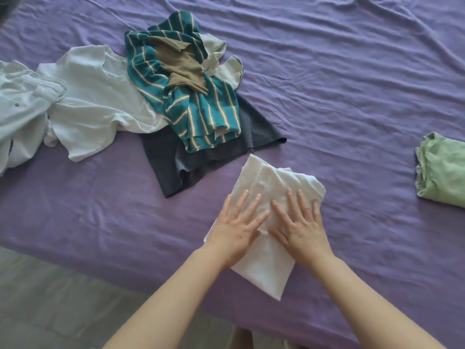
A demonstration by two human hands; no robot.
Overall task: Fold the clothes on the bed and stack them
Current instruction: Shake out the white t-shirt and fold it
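both palms flat, left hand (235, 229) and right hand (299, 226) fingers straight, pressing folded white garment (270, 197) at lower centre of bed (352, 84); soft, light, floppy, probably best lifted from underneath the folded edges.

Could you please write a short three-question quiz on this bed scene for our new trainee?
1. True or false: both hands press flat on the folded white garment.
2. Which garment lies on top of the unfolded pile? A) striped teal shirt B) dark grey shirt C) green garment
3. Name the folded piece at the right edge of the purple sheet.

Key
1. True: left hand and right hand lie with straight fingers.
2. A
3. The green garment.
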